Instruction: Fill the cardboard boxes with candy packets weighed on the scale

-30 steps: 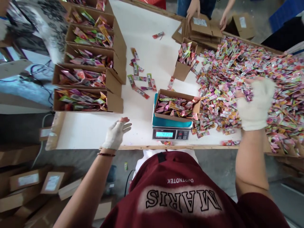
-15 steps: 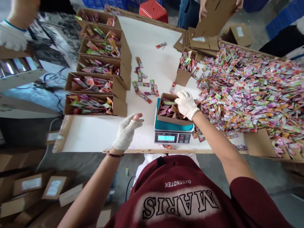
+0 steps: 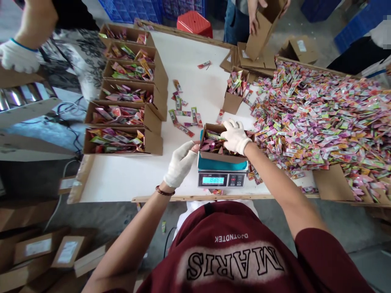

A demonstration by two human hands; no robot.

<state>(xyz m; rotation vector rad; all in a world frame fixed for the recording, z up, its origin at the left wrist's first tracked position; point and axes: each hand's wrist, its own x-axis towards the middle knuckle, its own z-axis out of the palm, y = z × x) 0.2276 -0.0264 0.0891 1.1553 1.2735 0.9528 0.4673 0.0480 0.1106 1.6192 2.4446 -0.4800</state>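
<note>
An open cardboard box [image 3: 220,156] full of colourful sachets sits on a teal digital scale [image 3: 221,179] at the table's near edge. My left hand [image 3: 180,162], in a white glove, has its fingers closed against the box's left end. My right hand [image 3: 235,136], also gloved, lies over the sachets at the right end of the box, with its fingers curled over the far rim. A huge heap of loose sachets [image 3: 320,110] covers the table to the right.
Several filled boxes [image 3: 122,140] stand in a row on the left. A smaller filled box [image 3: 233,97] and scattered sachets [image 3: 183,112] lie behind the scale. Across the table a person folds a carton [image 3: 262,24]. Another gloved hand [image 3: 16,55] shows top left. Flat cardboard [image 3: 331,185] lies at right.
My right hand came from the heap to the box on the scale and stays on it. My left hand moved right from the bare table to the box's left end.
</note>
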